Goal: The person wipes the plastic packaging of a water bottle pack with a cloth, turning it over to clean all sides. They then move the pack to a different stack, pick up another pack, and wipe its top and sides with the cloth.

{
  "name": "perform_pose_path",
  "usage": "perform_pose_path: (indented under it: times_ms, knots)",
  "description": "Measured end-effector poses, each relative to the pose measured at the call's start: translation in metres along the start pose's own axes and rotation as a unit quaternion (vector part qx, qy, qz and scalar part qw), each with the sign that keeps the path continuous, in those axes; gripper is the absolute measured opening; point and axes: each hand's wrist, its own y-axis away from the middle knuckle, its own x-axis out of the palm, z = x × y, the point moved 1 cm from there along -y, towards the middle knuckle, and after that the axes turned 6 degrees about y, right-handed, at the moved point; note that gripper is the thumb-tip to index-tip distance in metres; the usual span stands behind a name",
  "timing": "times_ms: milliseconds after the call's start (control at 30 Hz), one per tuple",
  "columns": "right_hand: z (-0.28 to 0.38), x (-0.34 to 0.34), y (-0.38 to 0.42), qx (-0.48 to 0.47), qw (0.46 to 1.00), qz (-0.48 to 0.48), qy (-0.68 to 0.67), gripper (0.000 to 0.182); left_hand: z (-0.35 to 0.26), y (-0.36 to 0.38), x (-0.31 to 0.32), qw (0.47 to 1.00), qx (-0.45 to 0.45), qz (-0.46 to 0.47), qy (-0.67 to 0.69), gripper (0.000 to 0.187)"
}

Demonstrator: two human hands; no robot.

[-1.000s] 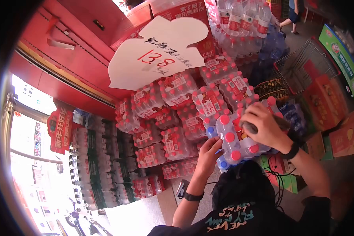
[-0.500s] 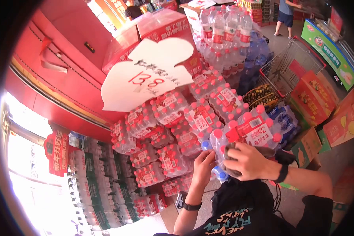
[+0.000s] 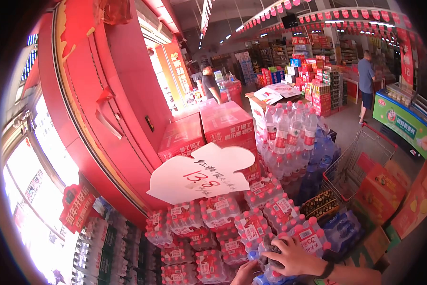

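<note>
Cloth (image 3: 271, 247), seemingly, grasped by the right hand (image 3: 292, 256) lies over bottles (image 3: 273, 274), where light, even pressure should serve best, while the left hand (image 3: 245, 274), its hold unclear, nears a blue cap (image 3: 253, 255).

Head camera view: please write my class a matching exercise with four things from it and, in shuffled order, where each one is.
Column one
1. White cut-out paper sign with red figures
2. Dark grey, soft-looking item
3. Small round blue bottle cap
4. Long green-fronted display cabinet

Column two
A. Beside the fingers of the bare left hand
B. Beyond the metal wire shopping cart
C. In front of the stacked red cardboard cartons
D. Under the bare right hand

Right pairs: 1-C, 2-D, 3-A, 4-B
</note>
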Motion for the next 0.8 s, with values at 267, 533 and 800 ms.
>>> perform_pose_path:
  times_ms: [267, 533, 800]
  knots:
    - [-0.001, -0.012, 0.021, -0.023, 0.996, 0.071, 0.040, 0.059, 0.011, 0.000, -0.007, 0.997, -0.010, 0.044, 0.060, 0.037]
    - [0.019, -0.031, 0.038, 0.032, 0.999, -0.015, 0.037, 0.083, 0.015, -0.007, -0.006, 0.996, 0.028, 0.060, 0.058, 0.039]
    - [-0.018, -0.033, 0.015, 0.020, 0.995, 0.020, 0.097, 0.063, 0.019, -0.010, -0.003, 0.996, 0.031, 0.052, 0.062, 0.033]
